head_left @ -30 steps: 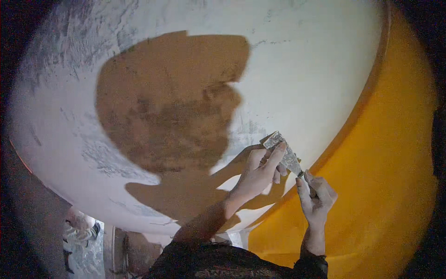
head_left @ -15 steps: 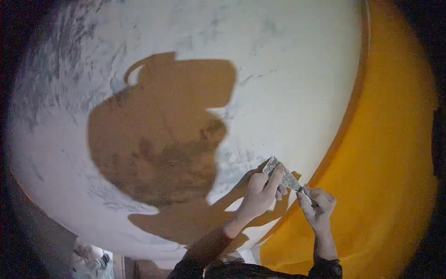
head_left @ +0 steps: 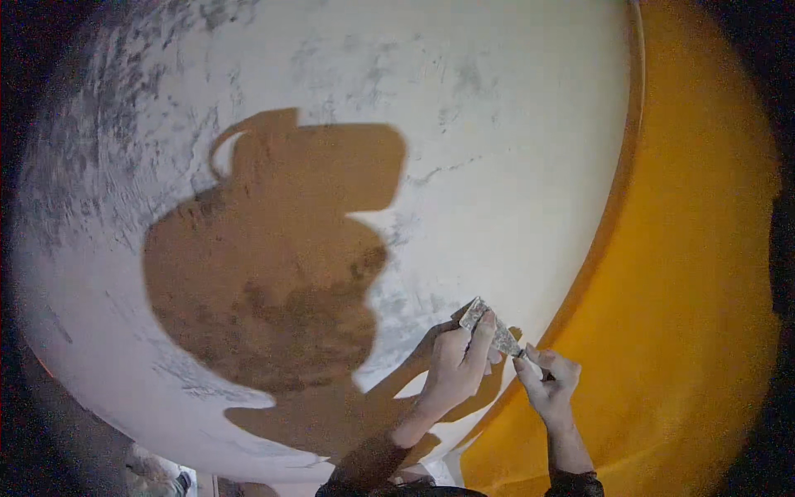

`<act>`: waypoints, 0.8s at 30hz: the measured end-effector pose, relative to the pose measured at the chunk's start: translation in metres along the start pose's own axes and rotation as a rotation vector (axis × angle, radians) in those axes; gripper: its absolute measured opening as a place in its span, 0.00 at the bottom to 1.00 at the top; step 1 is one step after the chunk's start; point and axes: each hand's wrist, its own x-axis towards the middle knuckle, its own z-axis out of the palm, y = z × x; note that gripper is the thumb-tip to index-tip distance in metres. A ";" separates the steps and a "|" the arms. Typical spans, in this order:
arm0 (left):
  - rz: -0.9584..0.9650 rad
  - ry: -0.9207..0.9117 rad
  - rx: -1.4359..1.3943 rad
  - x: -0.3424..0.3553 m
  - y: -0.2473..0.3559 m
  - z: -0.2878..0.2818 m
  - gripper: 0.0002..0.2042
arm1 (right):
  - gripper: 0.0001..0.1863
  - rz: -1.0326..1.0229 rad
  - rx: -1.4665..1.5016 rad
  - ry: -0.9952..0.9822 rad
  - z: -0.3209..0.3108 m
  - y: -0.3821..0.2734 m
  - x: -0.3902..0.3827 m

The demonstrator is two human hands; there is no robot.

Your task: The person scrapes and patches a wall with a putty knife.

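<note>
A putty knife (head_left: 503,338) with a speckled, smeared metal blade slants across both hands in front of a white surface (head_left: 513,207). My left hand (head_left: 454,364) is closed on the blade, its index finger and thumb lying along the metal near the broad end. At the narrow end, my right hand (head_left: 551,379) pinches the handle between thumb and fingers. Most of the handle is hidden by that hand. Whether the blade's edge touches the white surface, I cannot tell. Grey smears mark this surface, mostly at the upper left.
An orange-yellow panel (head_left: 662,273) curves down the right side, meeting the white surface along a darker seam. My brown shadow (head_left: 273,273) covers much of the white surface's middle. A pale, unclear shape (head_left: 153,472) shows at the lower left.
Both hands and the putty knife sit slightly lower and further left in the picture. The shadow and the panel seam have shifted left too. The grip is unchanged.
</note>
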 end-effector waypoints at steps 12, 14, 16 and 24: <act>0.006 0.029 -0.154 -0.008 -0.006 0.004 0.23 | 0.10 -0.048 0.025 -0.154 -0.019 0.011 0.020; 0.021 0.018 -0.170 -0.009 -0.005 0.004 0.23 | 0.10 -0.035 -0.025 -0.169 -0.021 0.011 0.021; 0.017 0.014 -0.175 -0.010 -0.005 0.003 0.23 | 0.10 0.018 0.043 -0.187 -0.023 0.012 0.021; 0.017 0.060 -0.082 -0.011 0.000 0.000 0.23 | 0.09 0.070 0.144 -0.181 -0.013 0.013 0.026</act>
